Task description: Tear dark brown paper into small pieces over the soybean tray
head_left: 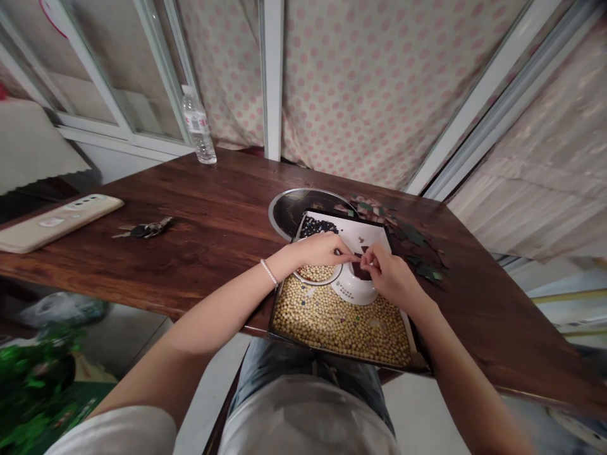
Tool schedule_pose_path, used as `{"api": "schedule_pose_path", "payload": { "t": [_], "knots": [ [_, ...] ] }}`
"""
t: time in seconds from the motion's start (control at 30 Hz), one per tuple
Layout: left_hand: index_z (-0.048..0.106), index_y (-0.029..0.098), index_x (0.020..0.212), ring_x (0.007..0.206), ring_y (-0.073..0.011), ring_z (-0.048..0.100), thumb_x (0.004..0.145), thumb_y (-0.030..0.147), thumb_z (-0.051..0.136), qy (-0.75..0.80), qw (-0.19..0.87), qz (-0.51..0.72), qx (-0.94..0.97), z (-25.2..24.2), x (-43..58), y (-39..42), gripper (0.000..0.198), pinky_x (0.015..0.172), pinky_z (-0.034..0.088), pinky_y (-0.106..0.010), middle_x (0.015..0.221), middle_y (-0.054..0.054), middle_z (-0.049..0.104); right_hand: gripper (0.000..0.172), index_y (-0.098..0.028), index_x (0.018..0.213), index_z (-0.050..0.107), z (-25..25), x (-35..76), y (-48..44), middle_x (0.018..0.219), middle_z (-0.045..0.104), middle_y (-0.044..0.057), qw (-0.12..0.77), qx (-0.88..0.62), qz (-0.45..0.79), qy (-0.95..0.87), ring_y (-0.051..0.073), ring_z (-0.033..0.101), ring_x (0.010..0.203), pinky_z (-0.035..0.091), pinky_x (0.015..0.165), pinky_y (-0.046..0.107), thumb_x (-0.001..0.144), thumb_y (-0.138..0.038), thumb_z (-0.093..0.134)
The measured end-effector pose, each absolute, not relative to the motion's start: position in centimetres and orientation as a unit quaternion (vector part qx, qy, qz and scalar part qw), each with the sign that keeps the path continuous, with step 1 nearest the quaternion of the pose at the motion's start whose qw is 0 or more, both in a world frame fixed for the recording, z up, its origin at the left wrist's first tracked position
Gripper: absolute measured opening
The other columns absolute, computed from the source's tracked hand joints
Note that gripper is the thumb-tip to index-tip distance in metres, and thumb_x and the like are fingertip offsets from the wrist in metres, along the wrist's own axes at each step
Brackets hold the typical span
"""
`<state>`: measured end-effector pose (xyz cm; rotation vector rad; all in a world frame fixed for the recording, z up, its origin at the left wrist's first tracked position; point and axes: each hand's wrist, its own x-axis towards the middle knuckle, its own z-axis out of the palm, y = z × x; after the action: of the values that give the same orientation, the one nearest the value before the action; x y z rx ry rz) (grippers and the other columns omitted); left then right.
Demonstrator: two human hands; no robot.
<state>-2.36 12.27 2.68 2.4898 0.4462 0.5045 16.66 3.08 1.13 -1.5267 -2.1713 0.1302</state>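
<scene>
A black tray (281,297) lies at the near edge of a dark wooden table (213,234), its front half full of yellow beans (332,322) and a patch of black beans (317,226) at the back left. Two white bowls stand in it: the left bowl (317,275) holds yellow beans, the right bowl (353,289) holds dark pieces. My left hand (318,250) and my right hand (389,273) meet above the bowls, fingertips pinched together on something too small to make out.
A round metal lid or pan (290,205) sits behind the tray. Dark green and brown scraps (420,253) litter the table to the right. Keys (145,229), a cream-coloured device (52,221) and a water bottle (198,126) are at the left.
</scene>
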Motion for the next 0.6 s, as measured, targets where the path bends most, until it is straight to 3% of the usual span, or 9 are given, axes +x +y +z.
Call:
{"api": "schedule_pose_path", "payload": {
  "t": [0.33, 0.6],
  "knots": [
    [0.073, 0.016, 0.089, 0.059, -0.0104, 0.052, 0.086, 0.041, 0.049, 0.176, 0.293, 0.168, 0.925, 2.6, -2.4, 12.2, 0.035, 0.061, 0.037, -0.023, 0.073, -0.008, 0.071, 0.015, -0.023, 0.078, 0.037, 1.6, 17.2, 2.3, 0.076, 0.061, -0.001, 0.228, -0.523, 0.091, -0.816, 0.014, 0.054, 0.060, 0.036, 0.057, 0.024, 0.077, -0.009, 0.043],
    [0.073, 0.013, 0.083, 0.058, -0.0097, 0.051, 0.087, 0.039, 0.047, 0.176, 0.288, 0.168, 0.926, 2.6, -2.5, 12.2, 0.036, 0.059, 0.036, -0.023, 0.068, -0.006, 0.069, 0.009, -0.022, 0.077, 0.040, 1.1, 17.0, 3.4, 0.077, 0.063, 0.002, 0.238, -0.545, 0.013, -0.804, 0.015, 0.056, 0.062, 0.036, 0.057, 0.025, 0.081, -0.017, 0.046]
  ]
}}
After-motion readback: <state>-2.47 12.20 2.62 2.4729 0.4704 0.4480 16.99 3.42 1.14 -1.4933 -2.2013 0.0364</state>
